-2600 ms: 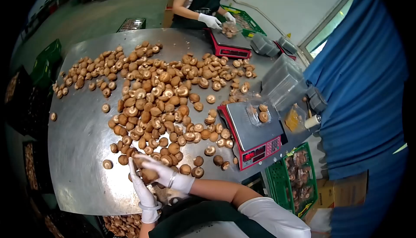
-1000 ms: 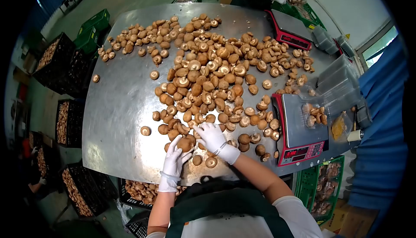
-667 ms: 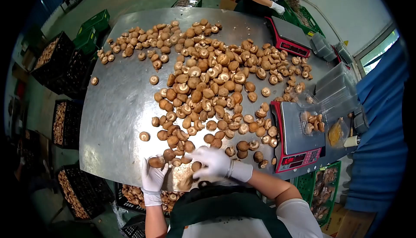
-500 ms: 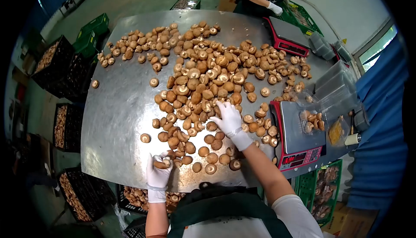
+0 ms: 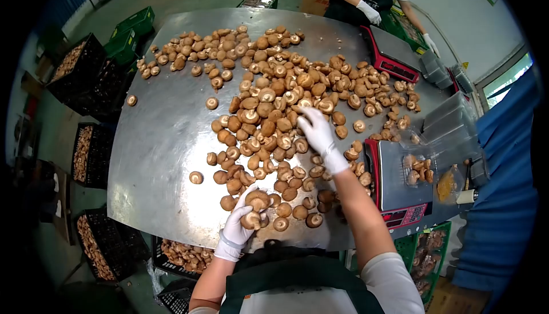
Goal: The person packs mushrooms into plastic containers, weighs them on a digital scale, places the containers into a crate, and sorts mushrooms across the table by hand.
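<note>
My gloved left hand (image 5: 236, 226) is closed around a couple of shiitake mushrooms (image 5: 258, 201), held near the front edge of the metal table (image 5: 154, 171). Brown caps and a pale stem show beside its thumb. Farther up and to the right, my gloved right hand (image 5: 316, 131) reaches over the big heap of shiitake mushrooms (image 5: 266, 95). Its fingers are stretched out and apart, with the fingertips right at several caps. Loose mushrooms (image 5: 290, 193) lie between the two hands.
At right stands a red scale (image 5: 397, 171) bearing a clear tray of mushrooms (image 5: 417, 170). Clear plastic containers (image 5: 449, 111) are stacked behind it. Another scale (image 5: 394, 51) sits at the back, near a co-worker (image 5: 366, 0). Mushroom-filled crates (image 5: 94, 245) line the left.
My left hand has moved right and turned, bringing the held mushrooms into fuller view. My right hand has shifted farther up and right over the heap. The co-worker's second hand has come into view.
</note>
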A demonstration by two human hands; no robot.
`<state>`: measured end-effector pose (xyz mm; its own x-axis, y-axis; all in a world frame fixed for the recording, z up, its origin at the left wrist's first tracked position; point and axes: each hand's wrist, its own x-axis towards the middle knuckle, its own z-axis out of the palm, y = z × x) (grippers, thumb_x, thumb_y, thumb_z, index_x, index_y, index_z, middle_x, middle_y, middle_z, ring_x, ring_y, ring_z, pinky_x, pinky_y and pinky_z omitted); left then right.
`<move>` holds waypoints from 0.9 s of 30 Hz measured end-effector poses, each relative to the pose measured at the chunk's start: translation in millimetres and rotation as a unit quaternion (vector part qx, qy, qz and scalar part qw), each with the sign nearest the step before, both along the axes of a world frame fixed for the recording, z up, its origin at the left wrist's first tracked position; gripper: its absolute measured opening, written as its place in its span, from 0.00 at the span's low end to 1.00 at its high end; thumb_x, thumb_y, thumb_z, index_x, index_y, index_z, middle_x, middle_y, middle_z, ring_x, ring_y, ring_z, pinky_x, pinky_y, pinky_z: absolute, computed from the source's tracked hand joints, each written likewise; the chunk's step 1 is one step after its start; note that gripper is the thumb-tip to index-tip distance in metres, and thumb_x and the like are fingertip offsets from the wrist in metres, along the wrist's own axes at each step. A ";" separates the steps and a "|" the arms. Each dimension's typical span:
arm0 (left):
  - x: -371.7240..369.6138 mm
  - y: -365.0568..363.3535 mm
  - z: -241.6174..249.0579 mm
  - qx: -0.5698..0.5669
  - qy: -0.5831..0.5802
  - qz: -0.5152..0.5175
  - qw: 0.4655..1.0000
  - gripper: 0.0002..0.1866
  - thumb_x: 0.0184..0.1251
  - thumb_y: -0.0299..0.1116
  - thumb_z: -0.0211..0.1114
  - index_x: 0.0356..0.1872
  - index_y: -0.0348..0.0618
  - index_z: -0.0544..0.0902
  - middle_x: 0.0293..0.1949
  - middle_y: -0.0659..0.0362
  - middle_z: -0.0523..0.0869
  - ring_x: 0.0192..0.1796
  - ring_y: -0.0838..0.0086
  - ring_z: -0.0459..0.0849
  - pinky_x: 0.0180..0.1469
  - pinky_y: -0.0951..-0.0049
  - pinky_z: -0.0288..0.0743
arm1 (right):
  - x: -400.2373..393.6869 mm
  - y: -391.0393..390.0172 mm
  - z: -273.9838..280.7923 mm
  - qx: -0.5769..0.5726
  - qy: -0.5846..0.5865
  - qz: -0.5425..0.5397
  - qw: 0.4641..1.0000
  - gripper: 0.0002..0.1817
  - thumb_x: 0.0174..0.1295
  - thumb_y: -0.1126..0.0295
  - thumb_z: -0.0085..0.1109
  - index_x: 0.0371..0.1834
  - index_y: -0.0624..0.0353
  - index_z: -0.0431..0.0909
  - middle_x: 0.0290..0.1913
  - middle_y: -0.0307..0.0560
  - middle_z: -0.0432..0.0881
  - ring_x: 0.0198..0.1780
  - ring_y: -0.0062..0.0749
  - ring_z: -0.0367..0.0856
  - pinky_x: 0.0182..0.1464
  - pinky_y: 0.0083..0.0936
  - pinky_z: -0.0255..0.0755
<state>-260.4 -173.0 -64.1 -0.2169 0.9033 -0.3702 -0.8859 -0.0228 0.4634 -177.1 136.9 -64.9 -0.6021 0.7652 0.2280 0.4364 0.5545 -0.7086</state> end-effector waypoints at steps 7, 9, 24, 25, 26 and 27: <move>-4.5 4.9 6.9 0.008 -0.049 0.055 0.997 0.31 0.65 0.28 0.51 0.71 0.44 0.58 0.62 0.54 0.71 0.58 0.66 0.76 0.55 0.65 0.76 | 6.6 42.7 -56.2 0.071 -0.236 -0.038 0.969 0.23 0.61 0.50 0.53 0.54 0.49 0.77 0.50 0.51 0.78 0.56 0.46 0.72 0.55 0.43 0.67; -6.0 5.0 2.5 -0.021 -0.051 0.069 0.996 0.28 0.68 0.32 0.51 0.70 0.45 0.60 0.61 0.55 0.72 0.56 0.67 0.77 0.55 0.63 0.76 | 13.8 28.2 -53.4 0.084 -0.193 0.002 0.978 0.22 0.61 0.51 0.54 0.51 0.52 0.75 0.45 0.52 0.78 0.52 0.47 0.73 0.53 0.41 0.69; 1.7 13.6 5.1 -0.057 0.023 -0.052 0.997 0.24 0.71 0.34 0.49 0.68 0.46 0.64 0.63 0.56 0.69 0.62 0.69 0.72 0.55 0.65 0.76 | 82.0 -64.8 -21.1 0.090 -0.121 0.129 0.980 0.24 0.51 0.68 0.66 0.53 0.54 0.76 0.52 0.48 0.77 0.50 0.44 0.76 0.53 0.34 0.72; 3.1 13.8 6.6 -0.055 0.024 -0.052 0.997 0.25 0.72 0.35 0.50 0.68 0.45 0.64 0.64 0.55 0.69 0.63 0.68 0.71 0.57 0.65 0.74 | 79.1 -70.8 -8.6 0.083 -0.095 0.110 0.986 0.21 0.52 0.67 0.65 0.52 0.55 0.76 0.51 0.49 0.78 0.49 0.44 0.77 0.53 0.33 0.72; 6.6 13.7 -2.8 -0.038 0.051 -0.043 0.997 0.25 0.74 0.42 0.48 0.68 0.41 0.63 0.65 0.54 0.68 0.65 0.67 0.69 0.64 0.66 0.67 | 75.2 -78.6 3.7 0.075 -0.068 0.094 0.990 0.19 0.54 0.67 0.63 0.50 0.56 0.77 0.50 0.49 0.78 0.48 0.44 0.77 0.52 0.32 0.72; 8.7 14.9 -2.5 -0.038 0.050 -0.043 0.997 0.25 0.74 0.42 0.48 0.68 0.41 0.63 0.65 0.54 0.68 0.65 0.67 0.69 0.64 0.66 0.67 | 69.0 -89.4 13.7 0.045 -0.065 0.127 0.989 0.25 0.52 0.65 0.65 0.55 0.58 0.75 0.51 0.52 0.78 0.51 0.44 0.76 0.53 0.33 0.71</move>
